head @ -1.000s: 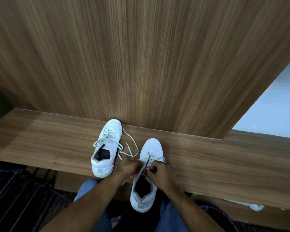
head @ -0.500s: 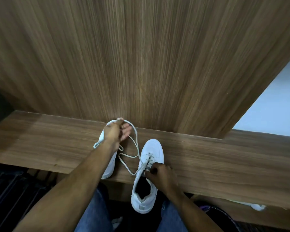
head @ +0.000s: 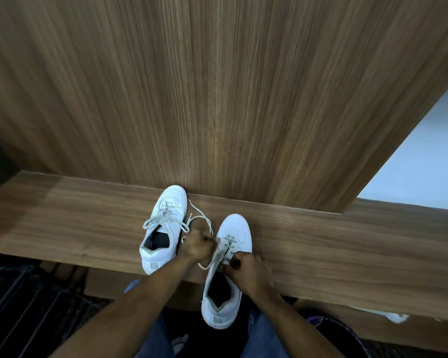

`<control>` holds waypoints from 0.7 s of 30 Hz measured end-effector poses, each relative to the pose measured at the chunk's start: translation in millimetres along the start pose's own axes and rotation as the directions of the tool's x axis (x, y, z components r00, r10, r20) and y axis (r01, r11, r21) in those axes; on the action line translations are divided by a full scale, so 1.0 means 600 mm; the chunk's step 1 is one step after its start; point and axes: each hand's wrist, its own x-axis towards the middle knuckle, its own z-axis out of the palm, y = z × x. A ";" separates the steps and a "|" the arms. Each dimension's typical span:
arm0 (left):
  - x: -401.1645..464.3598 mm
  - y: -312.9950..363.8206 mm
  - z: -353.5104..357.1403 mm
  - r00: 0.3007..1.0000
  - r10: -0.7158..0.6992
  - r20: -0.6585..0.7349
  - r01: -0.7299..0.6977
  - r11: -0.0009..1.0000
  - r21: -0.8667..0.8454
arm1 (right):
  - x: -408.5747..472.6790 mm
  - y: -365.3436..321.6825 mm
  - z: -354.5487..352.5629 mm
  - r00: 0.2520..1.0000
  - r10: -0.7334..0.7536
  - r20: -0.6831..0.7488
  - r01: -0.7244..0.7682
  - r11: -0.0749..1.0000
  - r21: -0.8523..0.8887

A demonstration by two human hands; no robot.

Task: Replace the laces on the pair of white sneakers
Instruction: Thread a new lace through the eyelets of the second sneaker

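Note:
Two white sneakers lie on a wooden ledge. The left sneaker is laced, its loose ends spread to both sides. The right sneaker hangs over the ledge's front edge, laced only near the toe. My left hand pinches the pale lace beside the right sneaker's eyelets; a loop of it trails toward the left sneaker. My right hand grips the right sneaker's right side at the eyelets, fingers curled over the upper.
A tall wooden panel rises right behind the ledge. A pale wall or floor shows at the right. Below the ledge are dark slats at the left, my jeans, and a white object at the lower right.
My left hand, which had pulled the lace far out over the left sneaker half a second ago, has come back to the right sneaker's eyelets. The right hand stayed on the shoe.

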 end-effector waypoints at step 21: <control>-0.004 -0.006 0.000 0.971 0.133 0.199 -0.214 0.855 0.473 | 0.002 -0.003 0.003 0.999 0.041 0.004 -0.041 0.999 0.007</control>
